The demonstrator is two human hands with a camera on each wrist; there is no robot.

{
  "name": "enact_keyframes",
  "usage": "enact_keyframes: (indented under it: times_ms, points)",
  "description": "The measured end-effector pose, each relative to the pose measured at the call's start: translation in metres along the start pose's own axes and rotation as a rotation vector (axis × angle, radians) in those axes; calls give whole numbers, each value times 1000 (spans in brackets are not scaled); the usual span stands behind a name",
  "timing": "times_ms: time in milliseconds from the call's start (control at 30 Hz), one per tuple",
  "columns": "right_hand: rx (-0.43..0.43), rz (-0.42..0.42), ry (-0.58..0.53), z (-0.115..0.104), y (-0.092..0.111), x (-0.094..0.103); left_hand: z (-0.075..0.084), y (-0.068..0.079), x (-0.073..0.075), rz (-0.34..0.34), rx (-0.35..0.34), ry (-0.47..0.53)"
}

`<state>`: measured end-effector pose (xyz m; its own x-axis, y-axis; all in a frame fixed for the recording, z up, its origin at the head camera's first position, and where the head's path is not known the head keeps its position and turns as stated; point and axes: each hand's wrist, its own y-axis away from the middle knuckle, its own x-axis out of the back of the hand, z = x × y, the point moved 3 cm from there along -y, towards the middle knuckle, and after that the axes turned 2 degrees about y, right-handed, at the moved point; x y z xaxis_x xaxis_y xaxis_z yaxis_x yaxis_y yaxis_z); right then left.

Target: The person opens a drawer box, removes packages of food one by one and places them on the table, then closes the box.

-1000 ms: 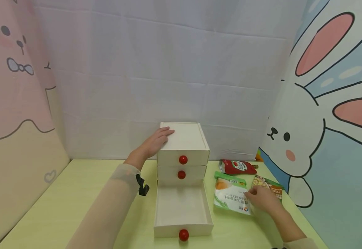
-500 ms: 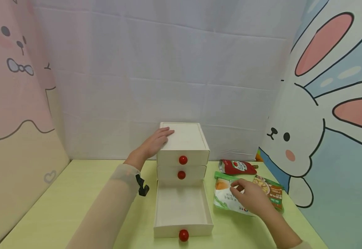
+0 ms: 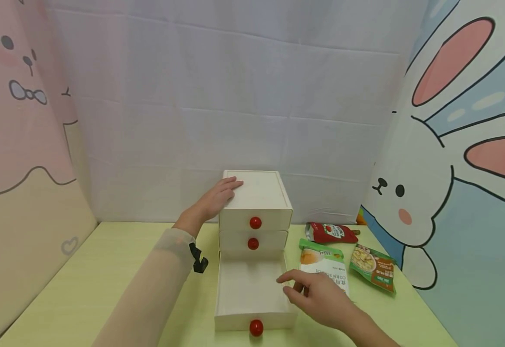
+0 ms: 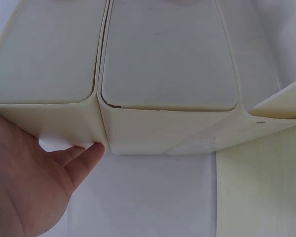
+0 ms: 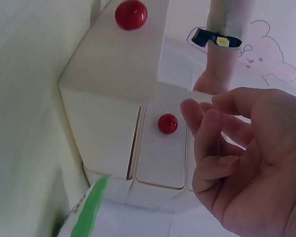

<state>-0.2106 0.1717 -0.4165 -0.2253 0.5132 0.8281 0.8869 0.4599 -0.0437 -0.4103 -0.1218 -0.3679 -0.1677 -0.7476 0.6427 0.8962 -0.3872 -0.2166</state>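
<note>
A white three-drawer cabinet [image 3: 259,190] stands on the table, with a red round knob on each drawer. Its bottom drawer [image 3: 235,322] is pulled out; the upper two are closed. My left hand [image 3: 211,200] rests on the cabinet's top left edge, fingers extended over the top. In the left wrist view, that hand [image 4: 34,182] touches the cabinet beside the drawer fronts. Over the drawer's right wall hovers my right hand [image 3: 319,296], fingers loosely bent and holding nothing. Partly behind it lies a corn starch bag [image 3: 322,262], white and green, right of the drawer.
A red pouch [image 3: 332,233] with a spout lies at the back right. Near the right wall is a green and brown food packet [image 3: 374,267]. A white cloth [image 3: 235,96] hangs behind the cabinet, and cartoon-printed panels [image 3: 473,217] flank the table.
My right hand has moved left from the food packet, across the corn starch bag, to the drawer's right side. My left hand and the cabinet have stayed still.
</note>
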Motion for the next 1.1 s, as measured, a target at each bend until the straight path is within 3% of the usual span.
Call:
enact_keyframes:
  times_ms: [133, 233, 367, 533, 867, 1100]
  points:
    - [50, -154, -56, -10, 3, -16, 1, 0, 0, -2, 3, -6]
    - [28, -260, -81, -15, 6, -28, 1, 1, 0, -4, 5, -8]
    - [11, -342, -76, -17, 8, -43, 2, 2, 0, -5, 6, -6]
    - [6, -379, -56, -14, 6, -57, 3, 2, 0, -9, 4, -5]
    - [-18, -393, -200, -11, 5, -72, 1, 0, 0, -5, -8, -6]
    - [67, -383, -202, -8, 1, -80, 1, 1, -1, -9, -9, -7]
